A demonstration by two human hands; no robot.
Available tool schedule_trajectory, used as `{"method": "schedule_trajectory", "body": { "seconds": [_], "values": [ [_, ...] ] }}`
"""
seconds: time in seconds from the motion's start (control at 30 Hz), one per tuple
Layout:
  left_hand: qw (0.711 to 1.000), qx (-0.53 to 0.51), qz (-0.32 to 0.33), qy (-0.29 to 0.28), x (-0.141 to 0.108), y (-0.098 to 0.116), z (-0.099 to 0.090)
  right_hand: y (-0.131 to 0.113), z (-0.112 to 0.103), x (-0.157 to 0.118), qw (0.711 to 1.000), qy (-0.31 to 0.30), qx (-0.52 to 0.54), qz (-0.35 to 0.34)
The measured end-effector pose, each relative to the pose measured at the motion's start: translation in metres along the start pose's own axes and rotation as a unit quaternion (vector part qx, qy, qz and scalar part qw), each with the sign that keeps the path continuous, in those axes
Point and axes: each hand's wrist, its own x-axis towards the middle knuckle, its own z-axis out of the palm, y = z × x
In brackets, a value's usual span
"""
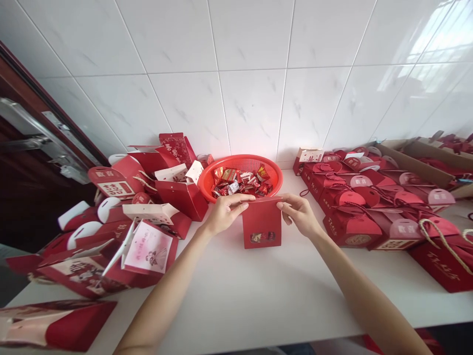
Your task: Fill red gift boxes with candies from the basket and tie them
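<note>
A red paper gift box (pixel 261 219) stands upright on the white table in front of me, and wrapped candy shows through the small window low on its front. My left hand (pixel 228 213) pinches the box's top left corner between thumb and fingers. At the top right corner, my right hand (pixel 298 214) grips the same edge. The top of the box is pressed together into a narrow edge. Right behind it sits a red plastic basket (pixel 279 180) holding wrapped candies (pixel 240 183), partly hidden by the box and my hands.
Unclosed red gift boxes (pixel 148 246) crowd the left side of the table (pixel 258 296). Rows of closed red boxes (pixel 354 217) with cord handles fill the right, beside a cardboard carton (pixel 414 160). A tiled wall (pixel 251 98) rises behind, and a door handle (pixel 33 143) is at left.
</note>
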Motion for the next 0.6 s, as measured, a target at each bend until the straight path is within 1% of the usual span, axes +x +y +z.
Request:
{"method": "schedule_trajectory", "body": {
  "seconds": [0.1, 0.2, 0.3, 0.4, 0.5, 0.6],
  "values": [
    [0.999, 0.014, 0.036, 0.003, 0.001, -0.001, 0.0, 0.0, 0.005, 0.0, 1.0, 0.015, 0.007, 0.008],
    [0.999, 0.023, 0.047, 0.001, 0.0, -0.002, -0.003, -0.001, 0.008, 0.0, 0.999, 0.018, 0.035, 0.025],
    [0.999, 0.018, 0.022, -0.016, -0.002, -0.003, -0.006, -0.003, 0.009, -0.002, 0.997, 0.014, 0.064, 0.04],
    [1.0, 0.006, -0.016, -0.014, -0.003, -0.005, -0.007, -0.003, 0.011, -0.005, 0.996, 0.011, 0.073, 0.044],
    [0.999, 0.005, -0.035, -0.018, -0.003, -0.006, -0.006, -0.004, 0.013, -0.007, 0.998, 0.011, 0.056, 0.04],
    [0.999, 0.017, -0.042, -0.027, -0.002, -0.004, -0.007, -0.004, 0.016, -0.008, 0.999, 0.015, 0.016, 0.032]
  ]
}}
